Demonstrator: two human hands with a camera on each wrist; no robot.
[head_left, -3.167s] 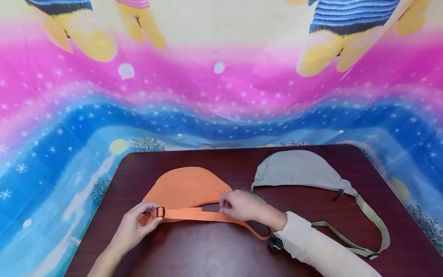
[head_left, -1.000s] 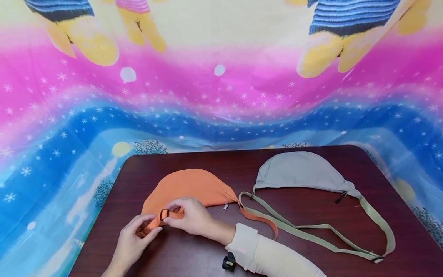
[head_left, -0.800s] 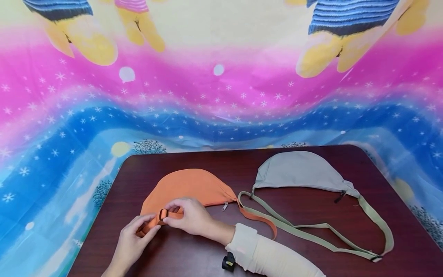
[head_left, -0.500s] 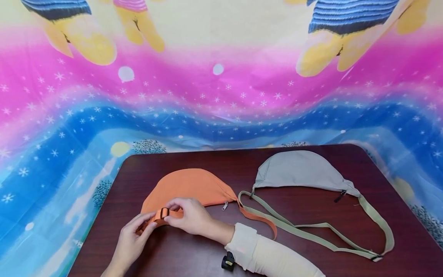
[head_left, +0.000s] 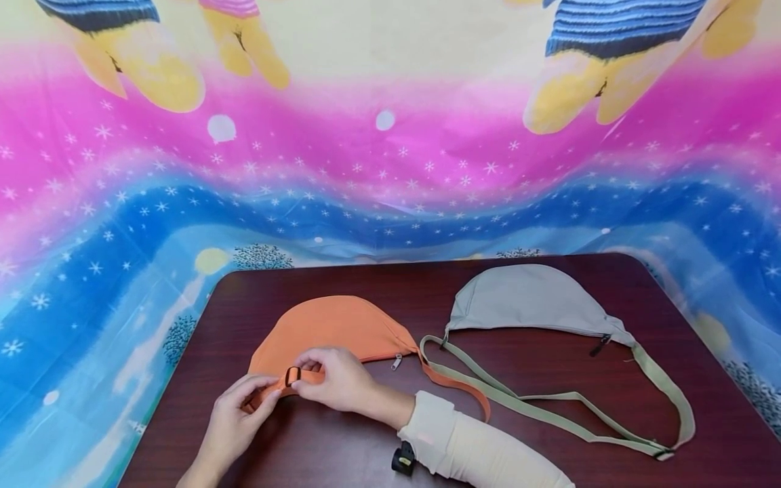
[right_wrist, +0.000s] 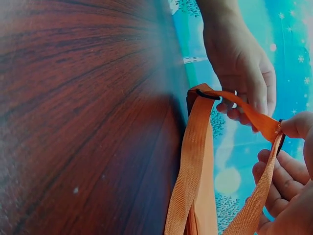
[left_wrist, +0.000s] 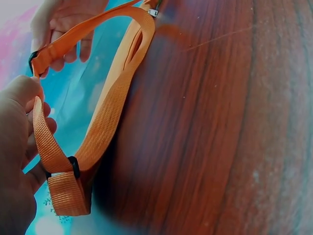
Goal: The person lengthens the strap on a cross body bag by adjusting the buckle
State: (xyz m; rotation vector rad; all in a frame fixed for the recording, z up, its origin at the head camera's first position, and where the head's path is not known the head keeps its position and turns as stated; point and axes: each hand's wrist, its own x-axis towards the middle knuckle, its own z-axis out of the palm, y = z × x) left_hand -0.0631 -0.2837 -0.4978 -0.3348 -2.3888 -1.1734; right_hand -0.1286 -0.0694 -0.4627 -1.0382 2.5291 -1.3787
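The orange bag (head_left: 329,325) lies on the desk (head_left: 342,454), its curved edge turned away from the person; the gray bag (head_left: 525,301) is to the right of it. In front of the orange bag's left half, both hands are on its strap (left_wrist: 105,115), which is lifted into a loop. The left hand (head_left: 232,413) pinches the strap between thumb and fingers; just beside it, the right hand (head_left: 342,383) pinches at the black slider (head_left: 293,376).

The bag looks light and soft, with little stiffness, so it would probably shift over the smooth desk if the strap were pulled hard. The webbing should bend and twist readily but not tear. The slider seems the one rigid part worth holding: best gripped by its sides, with the strap pinched flat close by. How the webbing runs through it is hard to make out behind the fingers. The zipper pull (head_left: 396,362), at the orange bag's right end, would make a poor handhold.
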